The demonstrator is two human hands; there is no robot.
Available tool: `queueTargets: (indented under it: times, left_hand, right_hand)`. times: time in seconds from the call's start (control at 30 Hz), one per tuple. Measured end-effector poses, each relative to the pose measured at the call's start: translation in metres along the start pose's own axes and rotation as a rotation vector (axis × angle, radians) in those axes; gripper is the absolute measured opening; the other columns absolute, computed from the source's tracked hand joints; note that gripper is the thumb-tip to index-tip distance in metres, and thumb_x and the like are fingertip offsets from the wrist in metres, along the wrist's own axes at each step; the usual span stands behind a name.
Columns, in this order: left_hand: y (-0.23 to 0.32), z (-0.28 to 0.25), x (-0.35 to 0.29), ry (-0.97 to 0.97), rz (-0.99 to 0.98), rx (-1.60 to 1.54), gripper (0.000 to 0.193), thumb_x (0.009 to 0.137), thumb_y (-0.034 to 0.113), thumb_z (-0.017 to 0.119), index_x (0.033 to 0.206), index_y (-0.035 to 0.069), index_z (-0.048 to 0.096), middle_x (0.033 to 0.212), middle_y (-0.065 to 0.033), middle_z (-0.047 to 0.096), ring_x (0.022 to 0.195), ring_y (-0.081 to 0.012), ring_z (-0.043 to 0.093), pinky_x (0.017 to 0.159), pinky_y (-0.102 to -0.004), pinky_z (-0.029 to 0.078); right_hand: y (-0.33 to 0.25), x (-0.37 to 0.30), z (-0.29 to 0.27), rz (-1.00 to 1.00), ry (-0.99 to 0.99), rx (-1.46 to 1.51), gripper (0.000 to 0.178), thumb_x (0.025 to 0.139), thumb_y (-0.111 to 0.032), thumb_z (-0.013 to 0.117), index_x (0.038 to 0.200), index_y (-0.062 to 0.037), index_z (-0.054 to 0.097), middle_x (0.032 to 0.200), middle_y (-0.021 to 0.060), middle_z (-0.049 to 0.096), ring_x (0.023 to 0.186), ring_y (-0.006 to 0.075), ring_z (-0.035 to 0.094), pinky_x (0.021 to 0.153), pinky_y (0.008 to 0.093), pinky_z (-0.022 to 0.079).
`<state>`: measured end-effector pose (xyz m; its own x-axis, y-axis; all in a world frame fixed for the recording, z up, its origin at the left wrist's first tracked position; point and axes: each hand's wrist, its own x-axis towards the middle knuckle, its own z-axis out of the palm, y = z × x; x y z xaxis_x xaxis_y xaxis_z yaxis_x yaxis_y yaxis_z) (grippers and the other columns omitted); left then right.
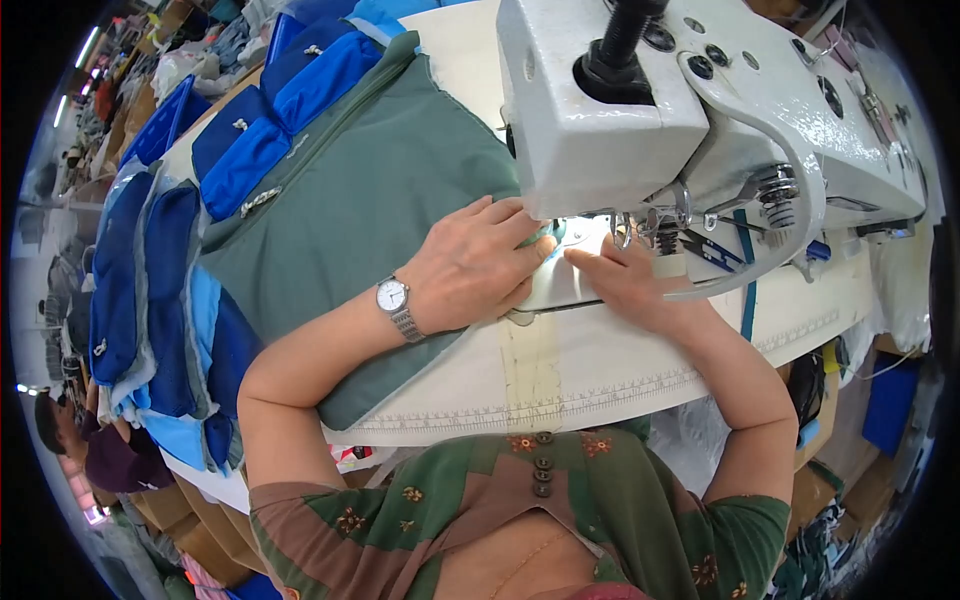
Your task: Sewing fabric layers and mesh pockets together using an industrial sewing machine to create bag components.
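Sewing machine [600,140]: in the head view its white head fills the upper right and covers part of the needle area; a curved white guard [814,195] sweeps down across the view of the right wrist.
Bench [450,410]: pale, with a ruler strip [610,396] along the near edge.
Snips [708,252]: dark, right of the needle, near a narrow green strip [747,305].
Blue pouches [325,80]: crowded along the cloth's upper left side.
Green cloth [370,190]: spread over the bench left of the needle, its right part under the left hand.
Left hand [480,260]: palm down on the cloth, fingers bent and close together, thumb beside the forefinger; a watch [393,294] circles the wrist.
Right hand [637,285]: thumb and forefinger at the lit metal plate [550,288], just beside the left fingertips.
Grip: with glare and machine parts there, I cannot tell whether either hand's fingers pinch the cloth.
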<state>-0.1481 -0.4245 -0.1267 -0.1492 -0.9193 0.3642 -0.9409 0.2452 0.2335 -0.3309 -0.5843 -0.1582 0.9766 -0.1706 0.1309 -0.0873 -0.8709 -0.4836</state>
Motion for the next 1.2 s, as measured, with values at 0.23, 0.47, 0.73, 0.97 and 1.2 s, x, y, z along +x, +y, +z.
queueTargets:
  times: [0.23, 0.47, 0.73, 0.97, 1.2]
  left_hand:
    - [0.006, -0.005, 0.004, -0.115, -0.078, 0.027, 0.031, 0.073, 0.01, 0.069, 0.104, 0.007, 0.067, 0.111, -0.0109, 0.062, 0.089, -0.0247, 0.064, 0.071, -0.0361, 0.053]
    - [0.01, 0.001, 0.008, -0.142, -0.137, 0.061, 0.033, 0.076, 0.01, 0.069, 0.109, 0.007, 0.066, 0.119, -0.0134, 0.061, 0.088, -0.0259, 0.066, 0.068, -0.0371, 0.056]
    - [0.02, 0.009, 0.012, -0.024, -0.193, 0.139, 0.028, 0.077, 0.011, 0.067, 0.105, 0.007, 0.067, 0.112, -0.0137, 0.062, 0.098, -0.0258, 0.064, 0.071, -0.037, 0.056]
    - [0.022, 0.006, 0.016, -0.093, -0.276, 0.15, 0.024, 0.077, 0.015, 0.068, 0.1, 0.01, 0.071, 0.11, -0.0114, 0.064, 0.098, -0.025, 0.064, 0.071, -0.0368, 0.056]
    - [0.024, 0.007, 0.021, -0.129, -0.311, 0.154, 0.021, 0.079, 0.018, 0.067, 0.097, 0.009, 0.073, 0.105, -0.0107, 0.063, 0.094, -0.0244, 0.064, 0.07, -0.0365, 0.055]
  right_hand:
    - [0.012, 0.001, 0.011, -0.103, 0.122, -0.257, 0.027, 0.082, -0.015, 0.067, 0.106, -0.027, 0.072, 0.062, -0.0006, 0.051, 0.064, 0.0205, 0.059, 0.056, 0.0382, 0.048]
    - [0.008, 0.002, -0.002, -0.078, 0.208, -0.317, 0.029, 0.083, -0.017, 0.07, 0.108, -0.0329, 0.075, 0.074, -0.0004, 0.062, 0.067, 0.0224, 0.061, 0.064, 0.0358, 0.05]
    - [0.018, 0.007, -0.001, -0.19, 0.331, -0.243, 0.027, 0.083, -0.018, 0.072, 0.107, -0.0304, 0.076, 0.077, 0.0021, 0.065, 0.068, 0.0244, 0.06, 0.064, 0.0354, 0.048]
    - [0.02, 0.012, -0.003, -0.248, 0.358, -0.357, 0.008, 0.073, -0.012, 0.07, 0.079, -0.0173, 0.068, 0.062, 0.0026, 0.052, 0.062, 0.0234, 0.054, 0.063, 0.0371, 0.045]
    - [0.025, 0.012, -0.006, -0.272, 0.375, -0.387, 0.005, 0.075, -0.012, 0.067, 0.072, -0.0134, 0.063, 0.063, 0.0045, 0.053, 0.063, 0.0235, 0.055, 0.068, 0.0364, 0.044]
